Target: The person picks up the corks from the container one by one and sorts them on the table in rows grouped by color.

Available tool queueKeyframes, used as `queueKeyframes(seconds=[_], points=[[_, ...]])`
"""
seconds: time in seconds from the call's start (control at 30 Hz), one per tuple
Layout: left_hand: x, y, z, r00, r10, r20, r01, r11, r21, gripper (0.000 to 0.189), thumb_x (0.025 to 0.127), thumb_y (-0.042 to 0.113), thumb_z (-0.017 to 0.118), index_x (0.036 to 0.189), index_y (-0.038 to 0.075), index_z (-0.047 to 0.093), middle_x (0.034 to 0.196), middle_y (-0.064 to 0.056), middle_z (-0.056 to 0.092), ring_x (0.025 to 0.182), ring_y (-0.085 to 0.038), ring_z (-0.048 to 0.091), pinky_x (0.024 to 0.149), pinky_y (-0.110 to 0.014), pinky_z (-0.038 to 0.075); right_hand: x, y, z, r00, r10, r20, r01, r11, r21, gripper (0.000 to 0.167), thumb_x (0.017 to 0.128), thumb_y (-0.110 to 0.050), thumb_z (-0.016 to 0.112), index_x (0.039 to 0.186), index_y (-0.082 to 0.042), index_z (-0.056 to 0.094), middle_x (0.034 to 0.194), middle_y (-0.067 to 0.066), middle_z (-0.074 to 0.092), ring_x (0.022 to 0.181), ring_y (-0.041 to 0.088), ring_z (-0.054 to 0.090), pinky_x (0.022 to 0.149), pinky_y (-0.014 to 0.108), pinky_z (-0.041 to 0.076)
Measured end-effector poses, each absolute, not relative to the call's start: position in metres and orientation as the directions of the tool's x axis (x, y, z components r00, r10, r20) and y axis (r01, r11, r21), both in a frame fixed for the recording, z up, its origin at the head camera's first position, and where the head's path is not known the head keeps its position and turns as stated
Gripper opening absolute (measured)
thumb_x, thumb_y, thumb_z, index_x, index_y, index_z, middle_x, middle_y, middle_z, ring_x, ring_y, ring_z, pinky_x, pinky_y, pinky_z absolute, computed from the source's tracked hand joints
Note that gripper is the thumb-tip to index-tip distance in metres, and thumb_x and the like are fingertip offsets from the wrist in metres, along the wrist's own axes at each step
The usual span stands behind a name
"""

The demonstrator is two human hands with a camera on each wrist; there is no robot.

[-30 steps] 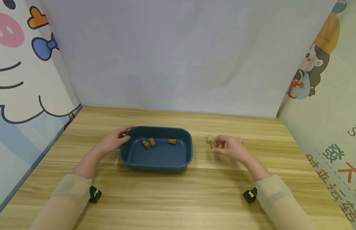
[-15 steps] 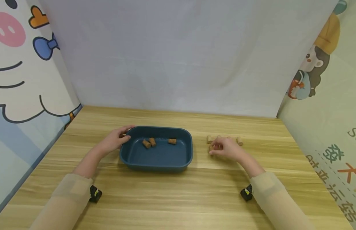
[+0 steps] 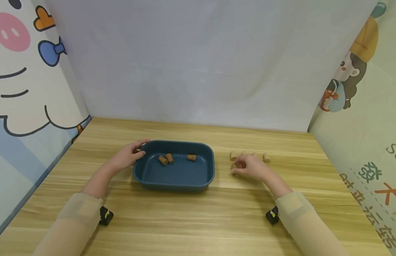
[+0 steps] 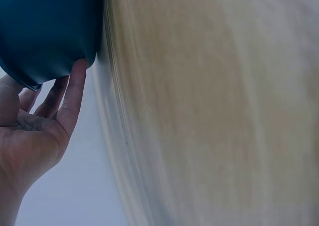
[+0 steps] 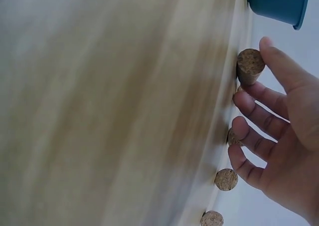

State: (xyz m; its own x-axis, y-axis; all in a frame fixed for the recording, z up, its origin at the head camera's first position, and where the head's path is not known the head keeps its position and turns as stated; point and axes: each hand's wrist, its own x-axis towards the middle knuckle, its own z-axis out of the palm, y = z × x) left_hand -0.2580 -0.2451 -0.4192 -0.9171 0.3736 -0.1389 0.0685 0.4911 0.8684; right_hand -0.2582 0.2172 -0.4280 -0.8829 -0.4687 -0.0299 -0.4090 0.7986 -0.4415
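Note:
A dark blue rectangular tray [image 3: 173, 186] stands on the wooden table with three cork stoppers inside, one of them a cork [image 3: 191, 157] lying to the right. At the tray's left end my left hand [image 3: 127, 156] holds the rim, thumb over the edge; its fingers [image 4: 74, 94] press the outer wall in the left wrist view. To the right of the tray, my right hand [image 3: 249, 166] pinches a cork stopper [image 5: 250, 62] between thumb and index finger, close to the tabletop. The other fingers are bent beside it.
Behind the right hand is a row of several more corks, with an end cork [image 3: 233, 155] on the left and another cork [image 3: 266, 158] on the right. A pale cloth [image 3: 198, 71] hangs along the table's back edge, and printed sheets flank both sides.
My right hand has shifted slightly left and nearer with the cork, uncovering more of the row behind it. The left hand and the tray stay in place.

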Motion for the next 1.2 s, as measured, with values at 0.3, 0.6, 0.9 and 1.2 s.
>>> queueKeyframes(seconds=[0.3,0.6,0.9,1.2], points=[[-0.2583,-0.2454,-0.4201,-0.915,0.378,-0.141,0.068,0.489,0.869,0.053,0.103,0.02,0.042,0.152,0.015,0.022,0.153,-0.025,0.02,0.133,-0.044,0.033,0.077,-0.042,0.053,-0.2558,0.2186,-0.4261,-0.876,-0.478,-0.064,-0.404,0.8,-0.444,0.03,0.082,-0.033,0.074,0.098,-0.009,0.066,0.076,-0.004,0.056,0.069,0.011,0.049,0.075,0.035,0.04],[-0.2588,-0.2459,-0.4207,-0.917,0.373,-0.14,0.072,0.501,0.862,0.053,0.102,0.02,0.043,0.152,0.015,0.023,0.152,-0.025,0.021,0.132,-0.044,0.034,0.076,-0.041,0.053,-0.2555,0.221,-0.4243,-0.868,-0.491,-0.073,-0.411,0.793,-0.449,0.027,0.082,-0.031,0.075,0.097,-0.01,0.066,0.075,-0.003,0.054,0.069,0.013,0.047,0.083,0.045,0.031],[-0.2587,-0.2461,-0.4213,-0.917,0.374,-0.136,0.077,0.502,0.861,0.053,0.102,0.021,0.043,0.151,0.015,0.024,0.152,-0.024,0.022,0.13,-0.043,0.037,0.076,-0.04,0.053,-0.2556,0.2219,-0.4247,-0.869,-0.49,-0.07,-0.406,0.787,-0.466,0.028,0.081,-0.03,0.075,0.098,-0.009,0.066,0.076,-0.003,0.055,0.069,0.013,0.048,0.091,0.051,0.028],[-0.2576,-0.2457,-0.4194,-0.918,0.371,-0.142,0.07,0.502,0.862,0.052,0.102,0.021,0.043,0.151,0.015,0.024,0.152,-0.024,0.021,0.131,-0.043,0.035,0.077,-0.041,0.053,-0.2553,0.223,-0.4236,-0.874,-0.475,-0.106,-0.37,0.789,-0.49,0.034,0.082,-0.03,0.074,0.107,-0.008,0.066,0.085,0.0,0.058,0.074,0.013,0.049,0.075,0.034,0.04]])
